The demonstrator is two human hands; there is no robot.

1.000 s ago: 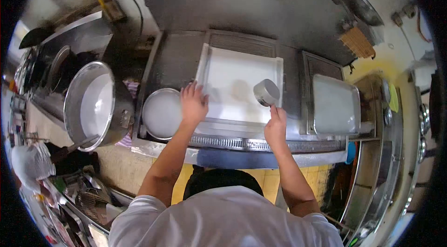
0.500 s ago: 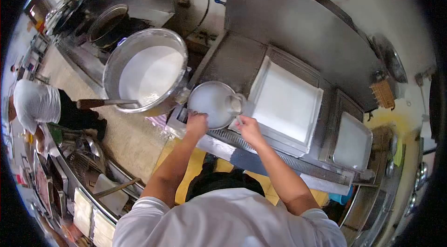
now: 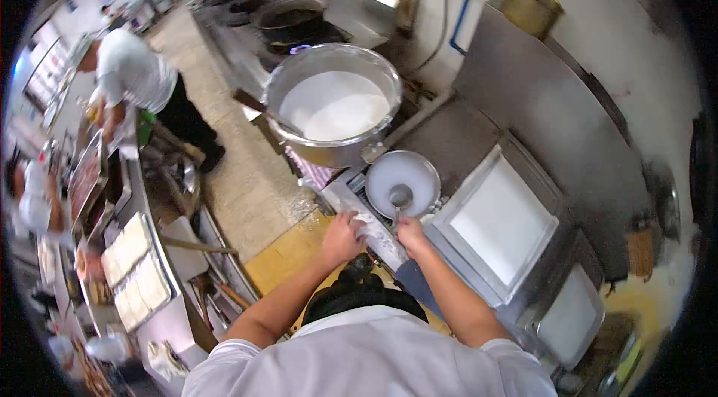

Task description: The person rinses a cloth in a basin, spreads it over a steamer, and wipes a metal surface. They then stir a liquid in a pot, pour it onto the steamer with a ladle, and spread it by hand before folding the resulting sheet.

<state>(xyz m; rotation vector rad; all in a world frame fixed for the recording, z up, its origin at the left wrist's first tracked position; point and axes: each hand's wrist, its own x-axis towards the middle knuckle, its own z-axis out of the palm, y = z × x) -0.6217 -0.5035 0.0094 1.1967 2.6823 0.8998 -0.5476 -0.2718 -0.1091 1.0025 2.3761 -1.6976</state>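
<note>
My right hand (image 3: 409, 234) grips the handle of a small ladle (image 3: 401, 196), whose cup rests in a round metal bowl (image 3: 379, 199) of whitish liquid. Left of it, my left hand (image 3: 345, 237) hovers near the counter edge, its fingers curled and apart, holding nothing. Behind the bowl stands a large pot (image 3: 336, 151) of white liquid, a wooden-handled tool (image 3: 250, 101) leaning over its rim. A square tray (image 3: 501, 221) filled with white sits right of the bowl.
A second white-filled tray (image 3: 566, 315) lies at the lower right. A co-worker (image 3: 134, 71) bends over a counter at the left. Trays of pale slabs (image 3: 138, 270) stand at lower left. A wok (image 3: 292, 15) and a brass-coloured container (image 3: 529, 8) are farther back.
The view has turned left. My left hand has let go of the bowl and drawn back from it. The ladle has moved from over the bowl's right side down into the bowl.
</note>
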